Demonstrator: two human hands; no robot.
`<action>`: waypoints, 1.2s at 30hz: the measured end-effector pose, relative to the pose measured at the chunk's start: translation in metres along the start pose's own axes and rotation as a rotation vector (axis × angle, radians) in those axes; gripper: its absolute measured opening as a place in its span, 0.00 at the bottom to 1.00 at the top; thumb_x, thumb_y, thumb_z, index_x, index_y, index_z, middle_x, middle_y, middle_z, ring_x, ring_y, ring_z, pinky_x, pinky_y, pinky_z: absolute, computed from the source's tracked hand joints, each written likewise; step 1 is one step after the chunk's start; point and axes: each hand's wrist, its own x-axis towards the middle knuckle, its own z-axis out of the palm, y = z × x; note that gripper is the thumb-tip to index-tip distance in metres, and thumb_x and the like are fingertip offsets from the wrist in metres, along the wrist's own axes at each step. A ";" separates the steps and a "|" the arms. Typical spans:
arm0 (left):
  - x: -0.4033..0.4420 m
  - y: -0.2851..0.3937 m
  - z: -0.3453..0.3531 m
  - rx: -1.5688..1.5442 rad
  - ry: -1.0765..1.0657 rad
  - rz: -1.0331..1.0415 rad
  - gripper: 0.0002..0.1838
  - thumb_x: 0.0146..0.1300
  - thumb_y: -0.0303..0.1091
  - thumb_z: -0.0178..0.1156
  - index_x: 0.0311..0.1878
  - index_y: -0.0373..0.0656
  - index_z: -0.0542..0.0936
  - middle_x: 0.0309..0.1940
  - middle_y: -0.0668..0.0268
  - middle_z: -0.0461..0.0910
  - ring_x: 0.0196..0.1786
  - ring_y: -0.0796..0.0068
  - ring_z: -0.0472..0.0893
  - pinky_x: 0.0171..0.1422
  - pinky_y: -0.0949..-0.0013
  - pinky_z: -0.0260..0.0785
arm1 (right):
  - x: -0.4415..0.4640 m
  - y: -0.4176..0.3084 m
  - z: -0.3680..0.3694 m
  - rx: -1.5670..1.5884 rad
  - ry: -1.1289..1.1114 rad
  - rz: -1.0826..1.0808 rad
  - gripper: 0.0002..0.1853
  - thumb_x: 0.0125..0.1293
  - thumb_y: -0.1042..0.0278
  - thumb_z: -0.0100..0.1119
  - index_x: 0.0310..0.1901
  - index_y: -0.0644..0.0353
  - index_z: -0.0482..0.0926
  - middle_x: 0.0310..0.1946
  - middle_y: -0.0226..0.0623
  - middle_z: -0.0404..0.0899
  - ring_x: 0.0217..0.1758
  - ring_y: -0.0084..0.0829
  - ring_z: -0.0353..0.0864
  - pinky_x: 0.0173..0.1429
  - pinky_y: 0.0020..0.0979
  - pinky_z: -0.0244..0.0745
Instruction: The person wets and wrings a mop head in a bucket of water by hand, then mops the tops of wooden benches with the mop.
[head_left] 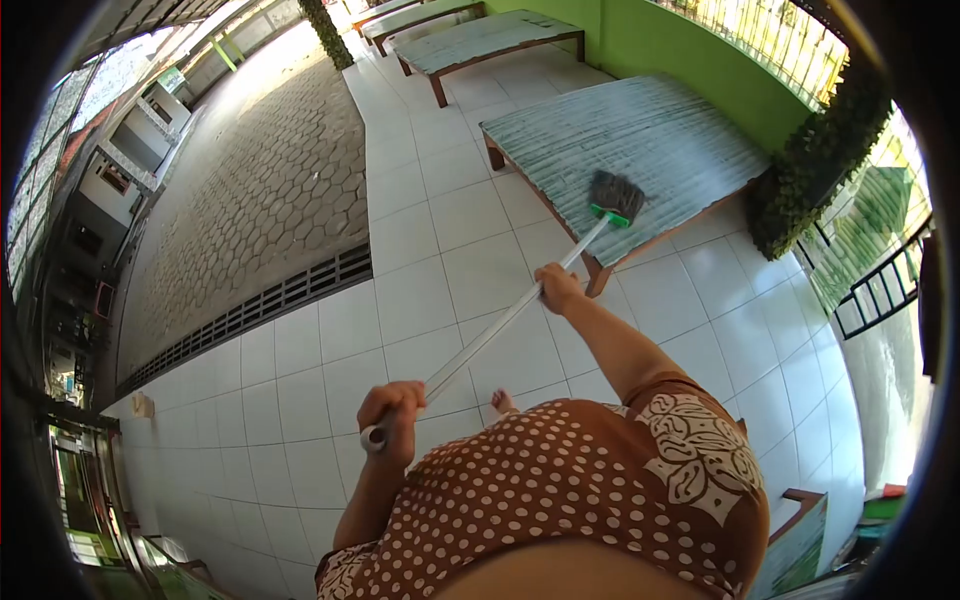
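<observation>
A long-handled broom [490,333] with a pale pole, a green head and dark bristles slants up and away from me. Its bristles rest on the top of a low wooden table [680,125] with worn, greenish-white boards. Near the pole's lower end, my left hand [392,415] is closed around it, and the hollow pole end shows beside the fist. Further up the pole, my right hand [557,287] is wrapped round it with the arm stretched forward, just short of the table's near corner.
White floor tiles [420,330] surround me. More low tables [490,45] stand along the green wall [690,50]. At left, a slotted drain [270,310] borders the paving blocks [270,190]. A leafy post [800,170] rises beside the near table's right end.
</observation>
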 end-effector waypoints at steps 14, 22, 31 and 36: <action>0.261 -0.074 -0.017 -0.386 -0.074 0.147 0.10 0.63 0.33 0.44 0.27 0.50 0.56 0.13 0.76 0.55 0.18 0.83 0.54 0.29 0.73 0.47 | 0.225 0.016 -0.023 0.251 0.233 -0.317 0.04 0.50 0.72 0.55 0.29 0.53 0.75 0.26 0.37 0.79 0.34 0.45 0.77 0.38 0.40 0.73; 0.314 -0.169 0.069 -0.168 -0.129 0.030 0.09 0.58 0.30 0.49 0.26 0.46 0.58 0.17 0.70 0.59 0.24 0.75 0.60 0.45 0.60 0.59 | 0.346 0.142 -0.041 0.010 0.070 -0.261 0.02 0.49 0.69 0.55 0.26 0.51 0.75 0.26 0.34 0.76 0.38 0.41 0.76 0.44 0.53 0.61; 0.361 -0.053 0.107 -0.226 0.189 0.312 0.12 0.59 0.36 0.52 0.24 0.51 0.60 0.11 0.80 0.62 0.12 0.93 0.60 0.21 0.83 0.47 | 0.340 0.110 -0.093 0.482 -0.164 -0.948 0.08 0.46 0.68 0.57 0.30 0.48 0.71 0.17 0.28 0.74 0.24 0.35 0.76 0.42 0.39 0.62; 0.361 -0.169 0.180 -0.181 0.342 0.071 0.09 0.56 0.32 0.49 0.25 0.51 0.60 0.14 0.76 0.53 0.21 0.83 0.55 0.31 0.70 0.51 | 0.424 0.221 -0.076 0.182 0.045 -0.585 0.09 0.43 0.73 0.56 0.27 0.47 0.72 0.22 0.27 0.75 0.33 0.37 0.76 0.42 0.41 0.58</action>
